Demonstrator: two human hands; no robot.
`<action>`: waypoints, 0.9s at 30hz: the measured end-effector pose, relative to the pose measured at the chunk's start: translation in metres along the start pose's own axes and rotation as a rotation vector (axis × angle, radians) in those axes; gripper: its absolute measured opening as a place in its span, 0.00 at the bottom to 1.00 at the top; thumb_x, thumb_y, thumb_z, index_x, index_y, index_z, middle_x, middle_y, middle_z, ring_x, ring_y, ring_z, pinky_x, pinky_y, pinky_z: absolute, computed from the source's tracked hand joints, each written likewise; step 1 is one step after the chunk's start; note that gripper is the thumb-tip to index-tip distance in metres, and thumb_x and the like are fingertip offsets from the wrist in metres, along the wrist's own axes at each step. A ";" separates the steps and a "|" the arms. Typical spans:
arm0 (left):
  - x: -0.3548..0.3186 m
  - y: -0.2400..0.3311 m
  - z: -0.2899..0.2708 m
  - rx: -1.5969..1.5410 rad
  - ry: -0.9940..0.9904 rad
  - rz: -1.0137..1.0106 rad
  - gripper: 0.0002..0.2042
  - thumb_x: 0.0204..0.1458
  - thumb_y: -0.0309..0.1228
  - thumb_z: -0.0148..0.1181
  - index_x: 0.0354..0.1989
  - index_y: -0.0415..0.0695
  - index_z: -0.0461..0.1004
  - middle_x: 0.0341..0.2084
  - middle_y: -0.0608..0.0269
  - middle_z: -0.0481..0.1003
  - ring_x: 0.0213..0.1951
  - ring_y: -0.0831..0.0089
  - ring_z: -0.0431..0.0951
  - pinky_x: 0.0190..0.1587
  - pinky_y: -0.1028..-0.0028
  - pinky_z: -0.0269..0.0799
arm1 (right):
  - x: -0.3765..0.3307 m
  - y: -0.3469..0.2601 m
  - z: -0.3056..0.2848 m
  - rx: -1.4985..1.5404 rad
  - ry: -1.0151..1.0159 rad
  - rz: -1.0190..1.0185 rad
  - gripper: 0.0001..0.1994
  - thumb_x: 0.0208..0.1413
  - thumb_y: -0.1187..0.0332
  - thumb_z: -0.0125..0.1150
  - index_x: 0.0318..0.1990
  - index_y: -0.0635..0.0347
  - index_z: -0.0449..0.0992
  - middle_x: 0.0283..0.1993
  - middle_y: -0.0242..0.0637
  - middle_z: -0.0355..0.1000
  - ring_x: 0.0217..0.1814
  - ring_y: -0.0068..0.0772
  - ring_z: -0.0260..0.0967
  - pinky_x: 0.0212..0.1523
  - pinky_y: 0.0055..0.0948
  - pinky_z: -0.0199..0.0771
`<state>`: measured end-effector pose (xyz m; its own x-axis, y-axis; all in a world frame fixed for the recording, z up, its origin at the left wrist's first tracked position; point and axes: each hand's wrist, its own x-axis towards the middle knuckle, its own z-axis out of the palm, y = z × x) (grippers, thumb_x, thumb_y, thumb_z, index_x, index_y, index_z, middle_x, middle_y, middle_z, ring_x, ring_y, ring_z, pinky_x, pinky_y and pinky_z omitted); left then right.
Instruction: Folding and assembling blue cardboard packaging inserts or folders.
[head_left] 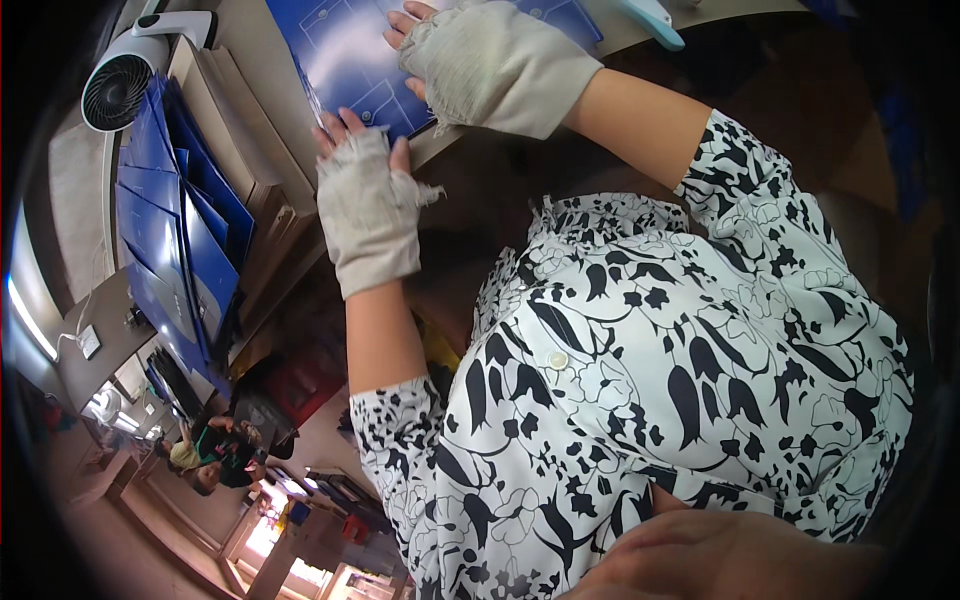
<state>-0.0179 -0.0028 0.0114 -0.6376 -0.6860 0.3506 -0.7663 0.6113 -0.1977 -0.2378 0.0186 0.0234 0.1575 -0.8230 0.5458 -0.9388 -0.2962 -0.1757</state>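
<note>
A glossy blue printed sheet [350, 55] with pale outlines lies on the table at the top; whether it is one sheet or a stack I cannot tell. My left hand [370, 195], in a frayed off-white fingerless glove, is at the sheet's near left edge, fingers stretched and thumb apart. Over the sheet's right part rests my right hand [490, 70], gloved alike, its bare fingertips spread toward the left. Neither hand shows anything gripped in it. Part of the sheet is hidden beneath the right hand, and its far side is cut off by the frame.
Folded blue sheets [165, 215] stand piled at the left beside brown cardboard [225, 110]. A white fan with a black grille [115, 90] is behind them. A light-blue handled tool [655, 22] lies at the table's right edge. Another person [210, 450] is in the background, lower left.
</note>
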 end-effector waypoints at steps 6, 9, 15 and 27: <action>0.046 0.021 -0.019 0.008 -0.067 0.196 0.35 0.52 0.50 0.58 0.64 0.39 0.62 0.62 0.48 0.65 0.65 0.48 0.61 0.63 0.53 0.58 | 0.012 0.026 -0.007 0.016 -0.087 -0.017 0.17 0.53 0.60 0.51 0.42 0.64 0.76 0.45 0.50 0.75 0.47 0.47 0.74 0.50 0.45 0.72; 0.068 0.010 -0.014 0.000 -0.037 0.285 0.40 0.47 0.53 0.63 0.64 0.38 0.61 0.62 0.49 0.65 0.64 0.50 0.62 0.63 0.56 0.60 | 0.024 0.030 0.007 0.136 -0.062 -0.065 0.14 0.50 0.61 0.55 0.38 0.60 0.77 0.38 0.47 0.76 0.40 0.46 0.75 0.45 0.40 0.73; 0.084 0.005 0.011 -0.414 -0.120 0.259 0.42 0.40 0.48 0.71 0.64 0.43 0.62 0.60 0.48 0.66 0.62 0.54 0.65 0.62 0.63 0.62 | 0.021 0.059 -0.002 0.289 -0.207 -0.021 0.14 0.52 0.60 0.56 0.45 0.52 0.77 0.46 0.42 0.76 0.49 0.49 0.73 0.51 0.40 0.71; 0.064 0.008 -0.001 -0.615 0.011 0.225 0.32 0.40 0.27 0.73 0.58 0.45 0.71 0.53 0.49 0.73 0.54 0.57 0.74 0.56 0.67 0.68 | 0.020 0.075 -0.009 0.170 -0.328 -0.199 0.23 0.47 0.58 0.63 0.49 0.62 0.73 0.52 0.50 0.71 0.55 0.52 0.69 0.55 0.43 0.68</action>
<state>-0.0653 -0.0415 0.0332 -0.7738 -0.5128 0.3719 -0.4274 0.8559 0.2911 -0.3079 -0.0156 0.0290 0.4460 -0.8440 0.2979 -0.8205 -0.5185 -0.2408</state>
